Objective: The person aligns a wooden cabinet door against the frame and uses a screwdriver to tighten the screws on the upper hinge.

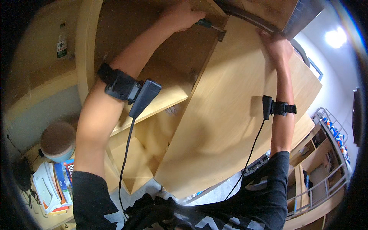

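Observation:
My left hand (183, 17) reaches into the upper part of a wooden cabinet (87, 46), its fingers closed round the dark green handle of a screwdriver (204, 23). The screwdriver's metal shaft points right, its tip at or very near a dark hinge (221, 35) on the cabinet's side edge. A large light-wood cabinet door (230, 103) stands swung out to the right of that hinge. At the door's top edge, my right hand (278, 45) grips the panel, with some fingers hidden. Each forearm wears a black strapped device with a cable.
A small bottle (61, 45) stands on a shelf at far left. Below it are a round lidded tub (58, 140) and several books (50, 188). A metal-railed bunk bed (333, 168) stands at right, under a bright ceiling light (335, 37). A dark-edged wooden unit (268, 13) overhangs the door.

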Action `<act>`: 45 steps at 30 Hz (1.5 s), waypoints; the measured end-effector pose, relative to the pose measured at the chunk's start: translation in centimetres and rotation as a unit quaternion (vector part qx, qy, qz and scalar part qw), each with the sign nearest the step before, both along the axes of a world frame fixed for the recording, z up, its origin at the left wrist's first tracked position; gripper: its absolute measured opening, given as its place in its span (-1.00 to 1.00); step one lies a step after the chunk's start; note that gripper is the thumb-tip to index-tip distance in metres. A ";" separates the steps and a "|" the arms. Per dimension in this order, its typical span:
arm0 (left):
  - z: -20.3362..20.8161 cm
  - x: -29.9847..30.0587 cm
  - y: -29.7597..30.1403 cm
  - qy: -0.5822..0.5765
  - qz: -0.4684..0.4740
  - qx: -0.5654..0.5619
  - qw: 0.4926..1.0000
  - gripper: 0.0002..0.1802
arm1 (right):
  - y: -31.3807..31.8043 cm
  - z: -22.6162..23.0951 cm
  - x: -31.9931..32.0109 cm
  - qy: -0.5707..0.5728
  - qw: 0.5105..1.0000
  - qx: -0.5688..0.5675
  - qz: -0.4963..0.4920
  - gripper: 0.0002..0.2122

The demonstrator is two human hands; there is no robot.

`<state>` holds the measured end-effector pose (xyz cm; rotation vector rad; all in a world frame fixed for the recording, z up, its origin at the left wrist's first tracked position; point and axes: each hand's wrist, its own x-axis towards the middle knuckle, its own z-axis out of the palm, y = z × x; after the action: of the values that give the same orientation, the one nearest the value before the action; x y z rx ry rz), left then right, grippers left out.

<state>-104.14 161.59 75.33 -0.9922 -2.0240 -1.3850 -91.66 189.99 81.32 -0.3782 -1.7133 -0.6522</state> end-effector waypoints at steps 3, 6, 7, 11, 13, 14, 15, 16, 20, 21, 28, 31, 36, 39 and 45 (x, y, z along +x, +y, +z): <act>-0.8 -3.3 0.0 0.095 0.036 0.057 0.993 -0.44 | -0.7 0.1 -0.7 -0.005 0.999 -0.027 0.018 -0.34; -0.7 0.0 -0.1 -0.056 0.053 -0.018 0.997 -0.44 | 0.5 -0.5 -0.2 0.012 1.000 0.000 0.027 -0.36; -0.8 0.1 -0.5 -0.056 0.059 -0.019 0.996 -0.44 | -0.4 -0.5 0.0 0.004 0.999 -0.006 0.035 -0.38; -1.2 0.1 -0.2 0.033 0.066 -0.002 0.997 -0.45 | -2.8 -0.4 0.7 -0.056 0.992 -0.111 -0.021 -0.44; -1.3 0.5 -0.1 0.053 0.074 0.006 0.996 -0.45 | -2.4 -0.5 0.6 -0.054 0.993 -0.102 -0.023 -0.44; -1.2 0.7 -0.1 0.056 0.077 0.003 0.995 -0.45 | -2.2 -0.5 0.7 -0.051 0.994 -0.093 -0.026 -0.44; -1.2 0.9 -0.1 0.058 0.079 -0.001 0.995 -0.45 | -2.0 -0.5 0.7 -0.052 0.994 -0.093 -0.027 -0.44; -1.3 0.8 0.0 0.055 0.079 -0.001 0.995 -0.45 | -2.1 -0.4 0.8 -0.055 0.994 -0.091 -0.027 -0.44; -1.6 -0.1 0.0 0.081 0.101 0.002 0.992 -0.46 | -3.0 -0.5 0.7 -0.062 0.992 -0.103 -0.030 -0.44; -1.8 -0.4 0.0 0.095 0.100 0.011 0.990 -0.46 | -3.0 -0.6 0.6 -0.064 0.992 -0.102 -0.029 -0.44; -1.8 0.7 -0.3 0.078 0.078 0.024 0.994 -0.49 | -2.2 -0.2 0.7 -0.060 0.995 -0.077 -0.019 -0.38; -1.8 1.0 -0.5 0.084 0.088 0.014 0.992 -0.49 | -2.4 -0.1 0.4 -0.049 0.995 -0.084 -0.022 -0.38; -1.6 1.5 -0.8 0.073 0.062 0.003 0.995 -0.49 | -2.0 0.1 0.4 -0.055 0.993 -0.099 -0.032 -0.38; -1.9 1.2 -0.7 0.079 0.066 0.005 0.995 -0.50 | -1.3 0.0 0.1 -0.067 0.994 -0.085 -0.024 -0.38; -1.8 0.7 -0.5 0.040 0.054 0.012 0.998 -0.51 | 0.5 0.1 -0.8 0.013 0.999 0.041 0.003 -0.38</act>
<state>-103.45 161.12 73.55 -0.8999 -1.9681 -1.2902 -92.47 190.46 81.39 -0.3229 -1.6569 -0.7068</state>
